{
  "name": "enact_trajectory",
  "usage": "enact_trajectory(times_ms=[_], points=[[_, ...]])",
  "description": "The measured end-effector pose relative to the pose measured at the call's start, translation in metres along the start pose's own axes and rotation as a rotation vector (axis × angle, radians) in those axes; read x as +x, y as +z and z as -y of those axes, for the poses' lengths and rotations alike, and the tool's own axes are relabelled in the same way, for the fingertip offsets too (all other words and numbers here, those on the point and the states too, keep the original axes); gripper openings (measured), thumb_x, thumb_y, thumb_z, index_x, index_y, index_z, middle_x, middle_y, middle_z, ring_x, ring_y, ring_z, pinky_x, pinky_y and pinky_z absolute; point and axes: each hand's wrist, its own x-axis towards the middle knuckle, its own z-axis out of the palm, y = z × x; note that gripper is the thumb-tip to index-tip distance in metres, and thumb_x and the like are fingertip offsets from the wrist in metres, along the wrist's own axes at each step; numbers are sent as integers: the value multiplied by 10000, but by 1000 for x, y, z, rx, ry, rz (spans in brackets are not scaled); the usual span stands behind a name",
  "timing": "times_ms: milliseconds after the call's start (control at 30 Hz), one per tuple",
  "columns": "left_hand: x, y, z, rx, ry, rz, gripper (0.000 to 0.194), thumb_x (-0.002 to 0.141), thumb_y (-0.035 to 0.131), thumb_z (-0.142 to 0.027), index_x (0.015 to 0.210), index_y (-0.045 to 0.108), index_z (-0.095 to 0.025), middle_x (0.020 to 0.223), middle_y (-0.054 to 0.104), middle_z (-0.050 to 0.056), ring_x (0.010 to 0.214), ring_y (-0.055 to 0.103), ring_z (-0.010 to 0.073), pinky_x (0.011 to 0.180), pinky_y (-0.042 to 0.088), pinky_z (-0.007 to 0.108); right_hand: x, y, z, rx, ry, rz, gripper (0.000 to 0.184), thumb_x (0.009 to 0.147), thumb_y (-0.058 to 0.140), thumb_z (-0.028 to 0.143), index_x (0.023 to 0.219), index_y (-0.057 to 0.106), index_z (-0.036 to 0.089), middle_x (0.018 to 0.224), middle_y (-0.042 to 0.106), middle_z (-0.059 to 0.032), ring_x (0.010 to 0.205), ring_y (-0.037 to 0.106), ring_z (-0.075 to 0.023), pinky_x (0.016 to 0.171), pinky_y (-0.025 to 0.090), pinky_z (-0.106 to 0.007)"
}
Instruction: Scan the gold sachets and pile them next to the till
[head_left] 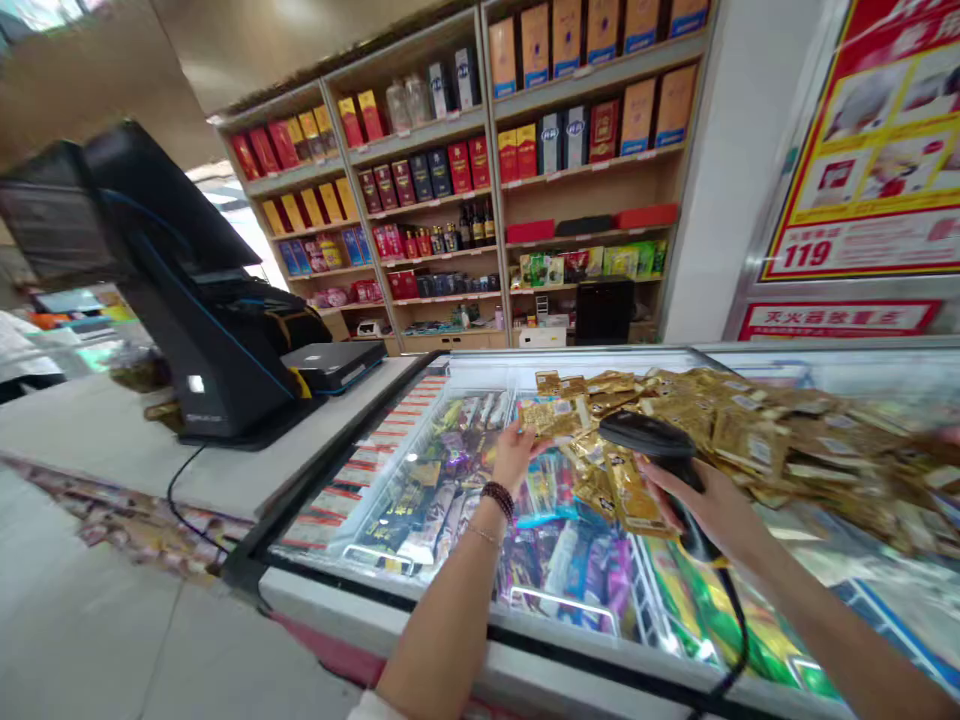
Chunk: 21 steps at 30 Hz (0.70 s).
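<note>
The left hand (516,455) has its fingers closed on the near edge of a gold packet (555,414). The right hand (705,497) has its fingers wrapped around the handle of a black scanner (649,437), and a cord (742,640) hangs from it. The scanner is over a big, messy pile of gold packets (750,435) on the glass top of a freezer (337,600). Bright snack packs (442,520) show through the glass. A black till (217,370) stands on the worktop (75,410) to the left.

Dark beads (499,497) circle the left wrist (487,518).
</note>
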Motion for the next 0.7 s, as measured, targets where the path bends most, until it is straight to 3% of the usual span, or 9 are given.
enact_trajectory(times_ms=[300, 533, 700], points=[[-1, -1, 1, 30, -14, 13, 473, 683, 877, -459, 758, 473, -225, 606, 343, -108, 744, 711, 186, 1004, 561, 473, 1, 2, -3, 11, -23, -50, 468, 831, 711, 632, 648, 537, 237, 432, 507, 39, 376, 436, -115, 437, 352, -257], [0, -4, 3, 44, 8, 51, 448, 701, 869, -510, 859, 583, -202, 700, 544, -55, 805, 721, 186, 1033, 566, 491, 3, 1, -10, 75, -31, -77, 416, 848, 722, 594, 725, 591, 218, 488, 537, 45, 375, 430, -107, 423, 345, -253], [2, -6, 7, 38, 19, 46, 438, 711, 872, -502, 854, 598, -192, 701, 567, -58, 781, 723, 170, 1045, 568, 492, 2, 2, -8, 85, -57, -92, 396, 823, 744, 579, 745, 612, 214, 497, 538, 43, 369, 422, -109, 414, 337, -251]])
